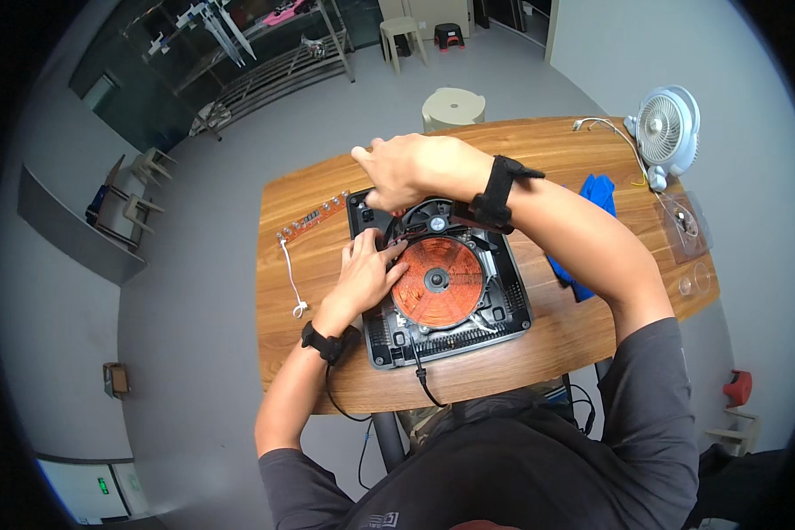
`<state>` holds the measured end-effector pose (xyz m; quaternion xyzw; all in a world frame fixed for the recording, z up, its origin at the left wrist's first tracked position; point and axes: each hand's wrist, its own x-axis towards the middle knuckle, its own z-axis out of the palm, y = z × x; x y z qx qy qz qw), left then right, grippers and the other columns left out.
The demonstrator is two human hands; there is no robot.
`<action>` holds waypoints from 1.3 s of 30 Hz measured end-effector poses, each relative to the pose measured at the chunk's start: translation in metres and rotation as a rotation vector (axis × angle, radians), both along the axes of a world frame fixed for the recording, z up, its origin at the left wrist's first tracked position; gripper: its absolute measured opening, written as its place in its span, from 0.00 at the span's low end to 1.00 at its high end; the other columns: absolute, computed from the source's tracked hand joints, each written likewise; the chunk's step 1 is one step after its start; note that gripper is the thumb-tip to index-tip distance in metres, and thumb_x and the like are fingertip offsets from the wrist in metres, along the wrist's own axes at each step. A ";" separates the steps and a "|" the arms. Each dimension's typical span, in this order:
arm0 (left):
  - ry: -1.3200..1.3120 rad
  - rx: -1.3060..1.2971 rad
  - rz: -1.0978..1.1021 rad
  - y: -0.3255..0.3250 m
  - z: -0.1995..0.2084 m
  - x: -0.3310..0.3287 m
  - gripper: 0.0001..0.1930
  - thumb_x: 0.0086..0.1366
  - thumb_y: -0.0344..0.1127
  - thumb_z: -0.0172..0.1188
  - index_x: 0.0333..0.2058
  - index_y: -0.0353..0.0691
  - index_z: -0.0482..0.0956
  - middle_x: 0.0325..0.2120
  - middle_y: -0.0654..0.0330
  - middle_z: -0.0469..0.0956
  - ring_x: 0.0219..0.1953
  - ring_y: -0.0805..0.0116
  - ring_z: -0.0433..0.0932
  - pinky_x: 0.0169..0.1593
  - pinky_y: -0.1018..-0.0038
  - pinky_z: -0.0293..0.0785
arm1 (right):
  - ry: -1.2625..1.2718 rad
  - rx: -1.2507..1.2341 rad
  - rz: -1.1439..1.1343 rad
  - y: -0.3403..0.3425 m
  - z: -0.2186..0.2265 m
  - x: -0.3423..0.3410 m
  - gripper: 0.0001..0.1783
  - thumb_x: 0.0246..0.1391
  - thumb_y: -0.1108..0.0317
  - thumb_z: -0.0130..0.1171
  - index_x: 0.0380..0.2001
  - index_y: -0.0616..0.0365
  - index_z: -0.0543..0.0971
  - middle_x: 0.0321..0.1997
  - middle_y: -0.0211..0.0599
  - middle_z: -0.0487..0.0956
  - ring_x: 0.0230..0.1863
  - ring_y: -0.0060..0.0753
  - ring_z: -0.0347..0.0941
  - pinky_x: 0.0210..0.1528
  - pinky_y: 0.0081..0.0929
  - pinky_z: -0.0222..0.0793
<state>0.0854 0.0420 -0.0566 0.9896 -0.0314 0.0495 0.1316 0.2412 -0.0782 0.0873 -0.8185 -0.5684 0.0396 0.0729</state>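
An opened induction cooker (512, 311) lies on the wooden table in front of me, its black housing exposing a round copper coil (450, 296). Beyond the coil is a black cooling fan (438, 223). My left hand (362, 274) rests at the coil's left edge, fingers apart, thumb and index finger over the copper. Above the housing's far left part, my right hand (411, 172) is bent over with curled fingers. Something small and red shows beneath it; the hand itself hides what its fingers hold. Black bands circle both wrists.
An orange circuit strip (314, 219) with a white cable (291, 278) lies to the left. Right of the cooker is a blue cloth (597, 193). A small white fan (667, 132) and clear plastic pieces (682, 225) sit near the right edge. A black power cord (422, 380) runs off the near edge.
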 end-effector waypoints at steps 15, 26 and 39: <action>0.009 0.019 -0.023 -0.002 -0.001 0.003 0.22 0.67 0.44 0.63 0.57 0.44 0.82 0.56 0.44 0.69 0.63 0.48 0.65 0.65 0.50 0.59 | -0.080 -0.035 -0.005 -0.001 -0.006 0.008 0.21 0.56 0.64 0.62 0.49 0.66 0.80 0.32 0.50 0.86 0.32 0.51 0.85 0.35 0.39 0.81; 0.016 0.012 -0.013 -0.003 0.000 0.006 0.21 0.68 0.44 0.63 0.57 0.45 0.82 0.56 0.45 0.69 0.63 0.49 0.66 0.64 0.51 0.59 | -0.105 0.008 -0.021 -0.001 -0.009 0.012 0.21 0.63 0.57 0.52 0.32 0.65 0.85 0.32 0.55 0.85 0.37 0.56 0.84 0.43 0.45 0.81; 0.019 0.011 -0.007 0.000 -0.004 0.004 0.21 0.68 0.44 0.62 0.57 0.45 0.82 0.56 0.45 0.69 0.63 0.48 0.65 0.65 0.49 0.58 | -0.161 0.075 0.090 -0.002 -0.016 0.005 0.22 0.65 0.57 0.53 0.27 0.64 0.86 0.31 0.53 0.85 0.35 0.57 0.84 0.41 0.45 0.81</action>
